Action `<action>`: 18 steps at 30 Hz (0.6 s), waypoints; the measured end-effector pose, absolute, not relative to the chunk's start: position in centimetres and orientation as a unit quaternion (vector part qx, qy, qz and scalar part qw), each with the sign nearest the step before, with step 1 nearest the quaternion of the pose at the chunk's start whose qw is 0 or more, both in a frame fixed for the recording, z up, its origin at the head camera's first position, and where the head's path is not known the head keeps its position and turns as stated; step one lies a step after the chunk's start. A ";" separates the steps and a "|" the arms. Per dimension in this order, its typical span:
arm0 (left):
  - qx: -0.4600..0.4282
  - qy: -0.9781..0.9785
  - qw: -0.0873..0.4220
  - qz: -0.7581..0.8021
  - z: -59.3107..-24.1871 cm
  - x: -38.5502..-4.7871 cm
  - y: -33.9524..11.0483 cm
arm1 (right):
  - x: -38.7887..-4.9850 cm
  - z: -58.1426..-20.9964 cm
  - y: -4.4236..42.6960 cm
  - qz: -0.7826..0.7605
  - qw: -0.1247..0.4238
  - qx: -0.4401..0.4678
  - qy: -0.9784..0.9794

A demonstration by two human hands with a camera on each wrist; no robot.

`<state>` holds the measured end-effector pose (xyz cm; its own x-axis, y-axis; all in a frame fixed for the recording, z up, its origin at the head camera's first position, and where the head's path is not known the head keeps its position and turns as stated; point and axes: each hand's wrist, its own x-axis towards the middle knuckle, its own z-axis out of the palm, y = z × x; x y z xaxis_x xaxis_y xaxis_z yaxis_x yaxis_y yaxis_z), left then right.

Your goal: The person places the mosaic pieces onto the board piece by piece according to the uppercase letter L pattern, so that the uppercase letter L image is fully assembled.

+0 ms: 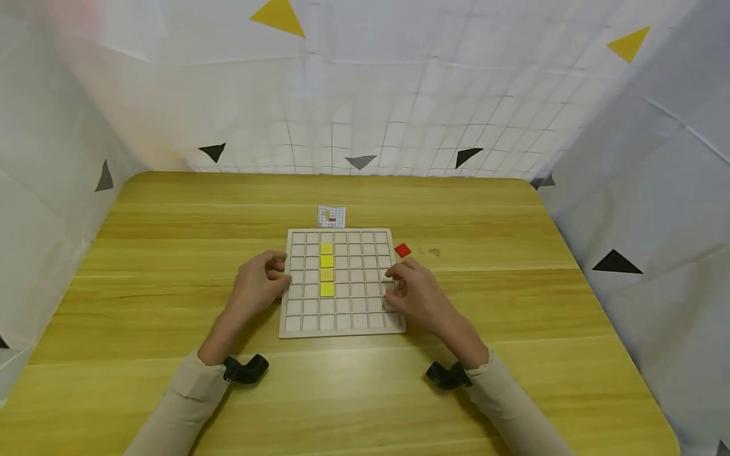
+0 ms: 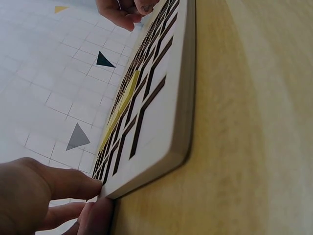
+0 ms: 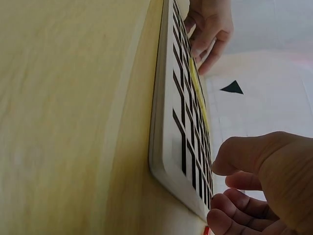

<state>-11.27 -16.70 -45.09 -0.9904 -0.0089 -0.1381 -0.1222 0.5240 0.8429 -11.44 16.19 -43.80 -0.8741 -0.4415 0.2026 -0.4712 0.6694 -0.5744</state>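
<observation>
A pale wooden grid board (image 1: pixel 342 333) lies on the table, with several yellow tiles (image 1: pixel 327 261) in one column of its squares. My left hand (image 1: pixel 259 282) is at the board's left edge; in the left wrist view its thumb and fingers (image 2: pixel 73 183) pinch that edge. Over the right edge hovers my right hand (image 1: pixel 419 294), fingers loosely bent and parted from the thumb, nothing visible between them. A red tile (image 1: pixel 402 250) rests on the table just off the board's right side, beyond the right hand.
Behind the board lies a small printed card (image 1: pixel 332 216) showing a grid with coloured squares. The wooden table (image 1: pixel 342 392) has white cloth walls (image 1: pixel 365 95) at its back and sides. Each wrist wears a black camera (image 1: pixel 246 369).
</observation>
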 end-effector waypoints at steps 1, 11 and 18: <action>-0.038 0.871 0.058 0.487 -45.1 -11.3 -16.7 | -11.5 -43.8 16.4 0.322 0.024 0.246 -0.914; -0.039 0.872 0.057 0.484 -45.3 -11.3 -16.8 | -12.0 -44.3 18.7 0.327 0.046 0.228 -0.916; -0.041 0.873 0.058 0.482 -45.4 -11.4 -16.7 | -12.3 -44.6 19.8 0.327 0.046 0.210 -0.920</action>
